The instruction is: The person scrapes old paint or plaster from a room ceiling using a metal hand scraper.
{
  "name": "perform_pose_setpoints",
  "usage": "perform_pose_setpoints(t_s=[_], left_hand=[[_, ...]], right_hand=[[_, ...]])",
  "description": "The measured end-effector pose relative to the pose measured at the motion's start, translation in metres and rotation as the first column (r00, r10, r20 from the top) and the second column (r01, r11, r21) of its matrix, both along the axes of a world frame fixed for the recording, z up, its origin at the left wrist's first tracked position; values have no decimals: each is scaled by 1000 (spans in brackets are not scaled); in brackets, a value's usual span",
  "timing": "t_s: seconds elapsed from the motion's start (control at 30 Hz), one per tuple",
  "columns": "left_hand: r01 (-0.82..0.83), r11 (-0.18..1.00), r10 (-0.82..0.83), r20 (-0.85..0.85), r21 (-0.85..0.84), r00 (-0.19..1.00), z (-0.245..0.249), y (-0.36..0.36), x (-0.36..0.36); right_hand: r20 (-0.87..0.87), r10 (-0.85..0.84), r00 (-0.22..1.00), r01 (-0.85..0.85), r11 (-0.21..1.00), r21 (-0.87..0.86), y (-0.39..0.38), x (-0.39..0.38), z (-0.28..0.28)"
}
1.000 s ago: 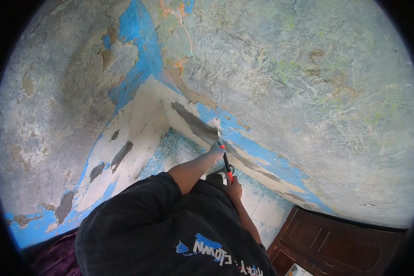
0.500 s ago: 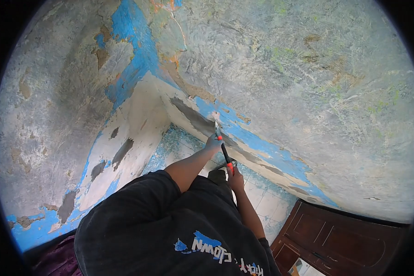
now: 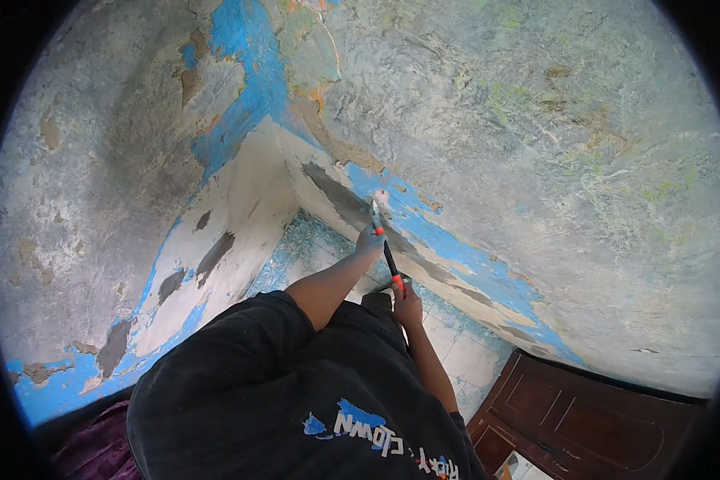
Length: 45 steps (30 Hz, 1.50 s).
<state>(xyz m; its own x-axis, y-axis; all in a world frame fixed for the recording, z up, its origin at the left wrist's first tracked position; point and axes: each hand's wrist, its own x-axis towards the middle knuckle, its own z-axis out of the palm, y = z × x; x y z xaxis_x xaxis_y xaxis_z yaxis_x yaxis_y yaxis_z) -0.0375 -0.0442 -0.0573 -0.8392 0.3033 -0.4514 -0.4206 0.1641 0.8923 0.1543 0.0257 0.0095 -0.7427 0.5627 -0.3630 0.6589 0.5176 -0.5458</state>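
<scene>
A long scraper with a black and red handle [image 3: 389,258] slants up toward the right-hand wall. Its narrow metal head [image 3: 375,210] is at the edge of a dark grey patch [image 3: 342,200] on the lower wall, beside the blue paint. My left hand [image 3: 371,241] is closed around the handle just below the head. Lower down, my right hand [image 3: 409,309] grips the handle's red end. Whether the blade touches the wall is hard to tell.
Peeling blue paint [image 3: 252,60] runs down the corner between two rough grey walls. Pale tiled floor [image 3: 466,352] with blue flecks lies below. A dark brown wooden cabinet [image 3: 592,412] stands at lower right, and purple cloth [image 3: 96,444] lies at lower left.
The scraper head and my left hand have shifted slightly up along the wall. The view has turned a little; both hands keep their hold.
</scene>
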Motion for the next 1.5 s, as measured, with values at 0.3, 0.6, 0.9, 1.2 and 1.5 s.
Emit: perform_pose_setpoints(t_s=[0.3,0.6,0.9,1.2,1.5], left_hand=[[91,996,-91,50,-5,995,-35,15,5],[69,996,-69,2,-58,998,-20,8,-7],[90,994,-90,-9,-57,996,12,1,1],[82,994,-85,-45,-77,995,10,3,5],[45,997,-50,66,70,997,19,3,3]], right_hand=[[-41,-38,998,39,999,15,-2,16,-7],[20,17,1000,-19,998,57,0,-3,2],[16,2,1000,-2,1000,0,-2,6,-13],[13,12,1000,-11,998,-62,-1,3,-6],[-83,16,996,-20,999,-48,-1,-1,-9]])
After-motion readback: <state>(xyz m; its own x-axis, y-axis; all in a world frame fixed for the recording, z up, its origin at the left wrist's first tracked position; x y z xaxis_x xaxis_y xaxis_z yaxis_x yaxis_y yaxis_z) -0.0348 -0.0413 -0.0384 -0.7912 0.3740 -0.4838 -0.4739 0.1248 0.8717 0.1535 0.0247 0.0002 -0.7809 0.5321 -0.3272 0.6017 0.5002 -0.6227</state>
